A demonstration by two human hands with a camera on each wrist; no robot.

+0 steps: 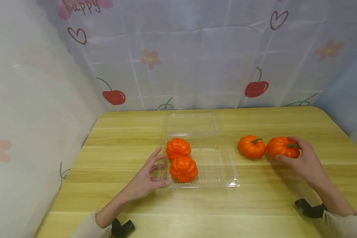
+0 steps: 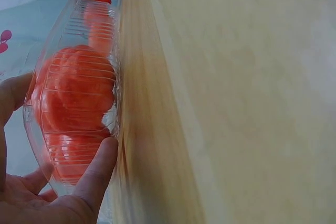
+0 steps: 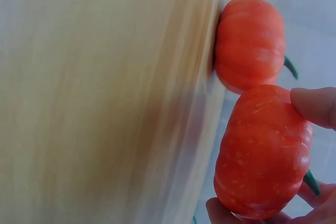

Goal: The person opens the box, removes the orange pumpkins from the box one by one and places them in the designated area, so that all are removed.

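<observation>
My left hand (image 1: pixel 145 180) lies at the left side of a clear plastic clamshell box (image 1: pixel 214 165), its fingers spread and touching the wall and near corner. The box's lid (image 1: pixel 193 123) is laid back behind it. Two small orange pumpkins sit in the box's left half: a rear one (image 1: pixel 178 147) and a front one (image 1: pixel 183 169), with no stems showing. My right hand (image 1: pixel 306 162) grips a third small pumpkin (image 3: pixel 265 153) with a green stem, thumb on one side and fingers on the other. Another stemmed pumpkin (image 1: pixel 251 147) stands on the table just left of it.
The light wood table (image 1: pixel 131 132) has its far edge along a printed cloth backdrop (image 1: pixel 193 66) with cherries, hearts and flowers. A white cloth (image 1: pixel 32 99) hangs along the left side. Black wrist mounts (image 1: pixel 309 208) sit at both wrists.
</observation>
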